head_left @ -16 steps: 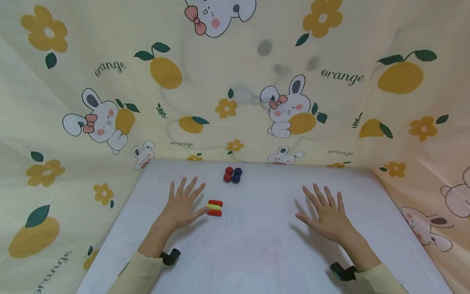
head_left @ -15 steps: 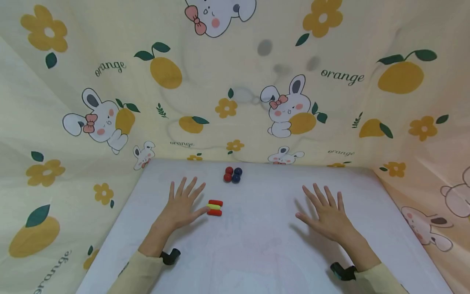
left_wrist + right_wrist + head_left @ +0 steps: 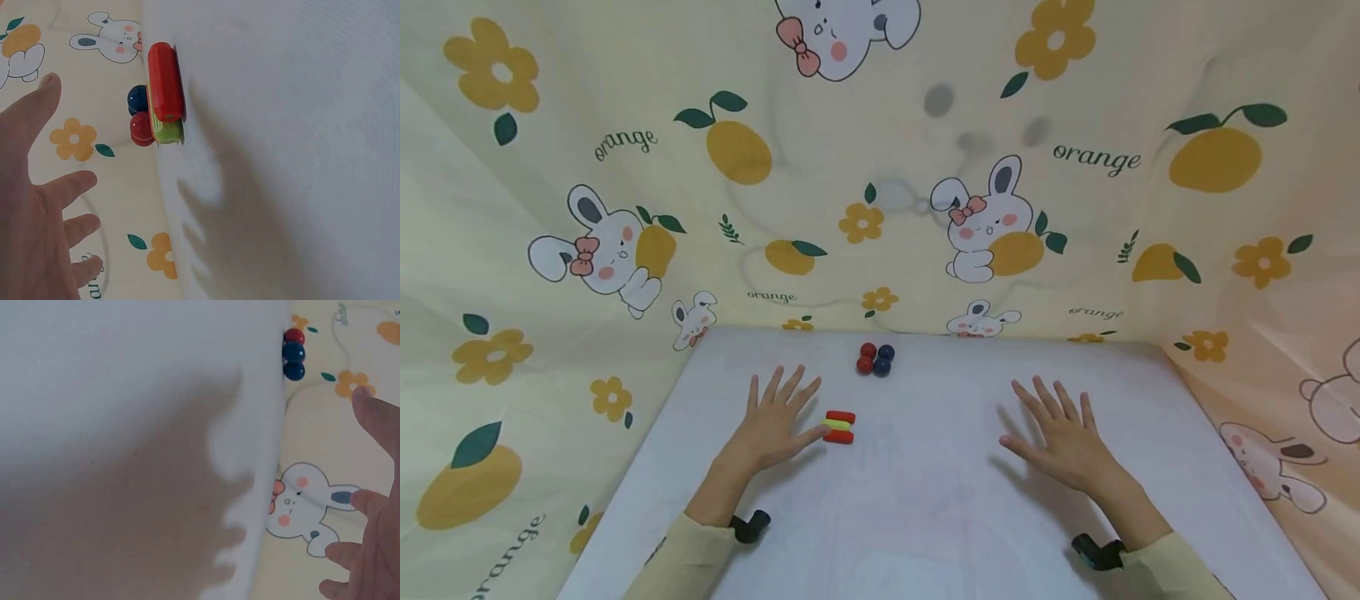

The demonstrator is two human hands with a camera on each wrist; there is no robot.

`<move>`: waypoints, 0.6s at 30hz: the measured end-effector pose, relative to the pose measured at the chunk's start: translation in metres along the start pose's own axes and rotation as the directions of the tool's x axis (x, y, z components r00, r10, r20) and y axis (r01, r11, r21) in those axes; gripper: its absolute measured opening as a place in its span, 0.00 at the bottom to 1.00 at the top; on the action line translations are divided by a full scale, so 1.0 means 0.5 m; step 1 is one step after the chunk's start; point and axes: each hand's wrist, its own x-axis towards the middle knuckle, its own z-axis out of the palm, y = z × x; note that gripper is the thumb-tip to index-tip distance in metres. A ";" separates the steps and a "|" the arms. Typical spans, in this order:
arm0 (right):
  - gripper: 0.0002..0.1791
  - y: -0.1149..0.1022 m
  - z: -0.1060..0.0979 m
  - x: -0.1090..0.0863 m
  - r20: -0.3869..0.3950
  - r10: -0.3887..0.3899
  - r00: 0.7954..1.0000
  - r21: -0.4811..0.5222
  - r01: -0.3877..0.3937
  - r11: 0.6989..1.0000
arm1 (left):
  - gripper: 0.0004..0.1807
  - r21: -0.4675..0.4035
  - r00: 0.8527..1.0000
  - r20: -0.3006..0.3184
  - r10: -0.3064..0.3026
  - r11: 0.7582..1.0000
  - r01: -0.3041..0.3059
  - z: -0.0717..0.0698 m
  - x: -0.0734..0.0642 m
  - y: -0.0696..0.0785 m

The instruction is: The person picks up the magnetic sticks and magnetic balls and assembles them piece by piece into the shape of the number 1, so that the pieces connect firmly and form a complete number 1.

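Observation:
My left hand [image 3: 769,427] hovers over the left part of the white table with its fingers spread, holding nothing. In the head view its thumb tip overlaps the left end of a small stack of red and yellow-green sticks [image 3: 839,437]; the left wrist view shows the thumb apart from these sticks [image 3: 166,81]. My right hand [image 3: 1063,446] hovers over the right part of the table, fingers spread and nothing held. Behind the sticks, two red balls [image 3: 866,365] and two dark blue balls [image 3: 884,360] sit close together near the table's back edge.
A cream cloth [image 3: 820,150] printed with rabbits, oranges and flowers rises behind the white table [image 3: 917,500] and along both sides. Each wrist carries a small black camera mount [image 3: 751,527]. Hand shadows fall on the tabletop.
My right hand has shifted slightly to the left. The head view has tilted a little, so the scene sits slightly lower. The sticks and balls stay in place.

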 end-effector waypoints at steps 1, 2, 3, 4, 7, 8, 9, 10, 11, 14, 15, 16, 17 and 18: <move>0.53 -0.001 0.001 0.002 0.000 -0.003 1.000 0.000 0.003 1.000 | 0.49 -0.002 1.000 0.003 0.003 1.000 -0.003 0.000 0.000 0.000; 0.53 -0.003 0.002 0.005 0.000 -0.007 1.000 0.000 0.007 1.000 | 0.49 -0.004 1.000 0.003 0.004 1.000 -0.004 0.000 0.001 0.000; 0.53 -0.005 0.003 0.008 0.001 -0.011 1.000 0.001 0.011 1.000 | 0.49 -0.006 1.000 0.003 0.004 1.000 -0.004 0.001 0.002 0.001; 0.53 -0.007 0.004 0.012 0.002 -0.015 1.000 0.001 0.015 1.000 | 0.49 -0.005 1.000 0.002 0.003 1.000 -0.003 0.001 0.004 0.000; 0.53 -0.014 0.006 0.023 -0.002 -0.034 0.999 0.000 0.034 0.999 | 0.48 -0.001 1.000 0.001 -0.006 1.000 0.006 0.005 0.010 -0.001; 0.52 -0.017 0.007 0.027 -0.005 -0.044 0.999 0.006 0.044 0.999 | 0.48 -0.001 1.000 0.001 -0.007 1.000 0.007 0.006 0.013 -0.001; 0.52 -0.020 0.008 0.031 -0.009 -0.052 0.999 0.009 0.052 0.999 | 0.48 -0.001 1.000 0.002 -0.007 1.000 0.007 0.008 0.015 -0.002; 0.52 -0.022 0.010 0.034 -0.014 -0.060 0.998 0.011 0.060 0.998 | 0.48 -0.005 1.000 0.003 -0.005 1.000 0.005 0.010 0.016 -0.002; 0.52 -0.024 0.012 0.038 -0.022 -0.068 0.997 0.016 0.068 0.998 | 0.48 -0.010 1.000 0.004 -0.003 1.000 0.003 0.012 0.018 -0.004; 0.51 -0.030 0.018 0.052 -0.032 -0.090 0.995 0.020 0.090 0.996 | 0.48 -0.024 1.000 0.009 0.009 1.000 -0.009 0.018 0.021 -0.006; 0.51 -0.031 0.021 0.057 -0.031 -0.092 0.995 0.020 0.093 0.995 | 0.48 -0.026 1.000 0.013 0.011 1.000 -0.011 0.020 0.022 -0.007; 0.51 -0.033 0.023 0.062 -0.030 -0.095 0.995 0.020 0.096 0.995 | 0.48 -0.029 1.000 0.013 0.015 0.999 -0.014 0.021 0.022 -0.008; 0.51 -0.036 0.025 0.067 -0.027 -0.096 0.995 0.021 0.097 0.995 | 0.48 -0.027 1.000 0.017 0.015 1.000 -0.015 0.022 0.023 -0.008; 0.51 -0.038 0.027 0.071 -0.021 -0.096 0.995 0.022 0.097 0.995 | 0.48 -0.032 1.000 0.025 0.014 0.999 -0.013 0.022 0.024 -0.007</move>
